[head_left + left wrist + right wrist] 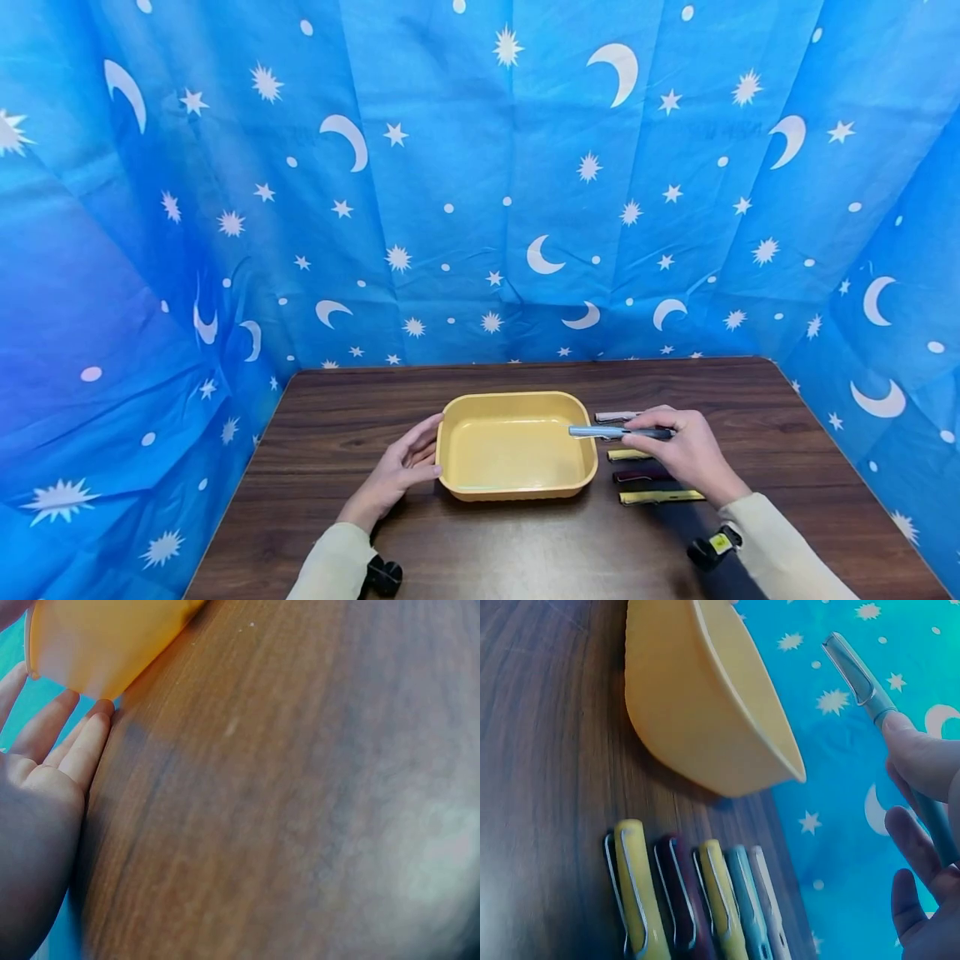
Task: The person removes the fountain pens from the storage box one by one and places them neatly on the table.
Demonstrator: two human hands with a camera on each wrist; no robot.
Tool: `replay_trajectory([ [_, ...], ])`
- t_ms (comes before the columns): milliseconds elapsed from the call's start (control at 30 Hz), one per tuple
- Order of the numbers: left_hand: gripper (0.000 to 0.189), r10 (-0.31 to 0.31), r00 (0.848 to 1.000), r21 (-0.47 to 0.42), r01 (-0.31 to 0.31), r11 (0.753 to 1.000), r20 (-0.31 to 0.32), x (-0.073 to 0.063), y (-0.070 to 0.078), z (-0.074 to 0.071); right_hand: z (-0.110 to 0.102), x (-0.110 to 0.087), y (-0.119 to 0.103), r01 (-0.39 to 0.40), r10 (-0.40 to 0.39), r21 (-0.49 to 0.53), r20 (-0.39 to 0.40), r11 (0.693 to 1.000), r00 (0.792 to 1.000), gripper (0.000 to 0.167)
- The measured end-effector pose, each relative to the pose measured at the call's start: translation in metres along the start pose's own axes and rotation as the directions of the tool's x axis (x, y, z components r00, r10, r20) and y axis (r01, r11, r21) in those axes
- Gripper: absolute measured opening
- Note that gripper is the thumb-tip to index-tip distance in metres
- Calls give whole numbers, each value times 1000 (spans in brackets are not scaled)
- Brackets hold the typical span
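Note:
A yellow rectangular dish (517, 495) with rounded corners stands on the table. My left hand (397, 468) rests against its left side, fingers fairly straight; the left wrist view shows these fingertips (94, 731) touching the dish's wall (105, 645). Between thumb and fingers, my right hand (686, 454) pinches a blue-grey pen (588, 432) with a metal clip. The pen's clip end reaches over the dish's right rim, above the surface. Below it in the right wrist view, the dish (682, 697) stands beyond a row of pens.
Right of the dish lie several pens side by side: a yellow one (641, 889), a dark maroon one (684, 900), another yellow one (724, 900), a teal one (748, 892) and a pale one (769, 892). A blue curtain (465, 167) surrounds the wooden table (337, 417) at back and sides.

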State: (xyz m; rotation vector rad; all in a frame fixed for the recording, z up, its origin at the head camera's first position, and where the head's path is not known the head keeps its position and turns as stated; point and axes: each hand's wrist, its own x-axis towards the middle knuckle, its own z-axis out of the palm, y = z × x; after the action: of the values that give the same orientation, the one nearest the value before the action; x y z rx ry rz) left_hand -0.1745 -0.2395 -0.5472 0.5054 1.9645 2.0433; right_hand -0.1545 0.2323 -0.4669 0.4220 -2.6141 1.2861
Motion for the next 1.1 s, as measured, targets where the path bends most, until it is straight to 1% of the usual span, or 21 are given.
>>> replay_trajectory([
  [167, 82, 4, 1000, 2, -4, 1000, -1, -1, -1, -1, -9, -15, 9, 13, -17, -72, -54, 997, 998, 11],
  [333, 82, -1, 1000, 7, 2, 1000, -3, -2, -1, 0, -15, -30, 17, -15, 7, -88, -87, 996, 996, 12],
  [667, 81, -3, 1000, -1, 3, 1000, -4, -1, 0, 0, -20, -57, 34, 6, -8, -15, -130, 1000, 992, 18],
  [733, 81, -5, 1000, -1, 5, 1000, -2, -1, -1, 0, -19, -63, 39, 14, -16, -19, -136, 1000, 991, 20],
  [867, 81, 0, 1000, 2, 0, 1000, -1, 0, -1, -1, -17, -73, 48, 56, -60, -30, -151, 998, 987, 24],
  [1100, 81, -20, 1000, 4, 20, 1000, -18, 0, -3, -2, -16, -82, 54, 93, -100, -53, -157, 994, 982, 28],
])
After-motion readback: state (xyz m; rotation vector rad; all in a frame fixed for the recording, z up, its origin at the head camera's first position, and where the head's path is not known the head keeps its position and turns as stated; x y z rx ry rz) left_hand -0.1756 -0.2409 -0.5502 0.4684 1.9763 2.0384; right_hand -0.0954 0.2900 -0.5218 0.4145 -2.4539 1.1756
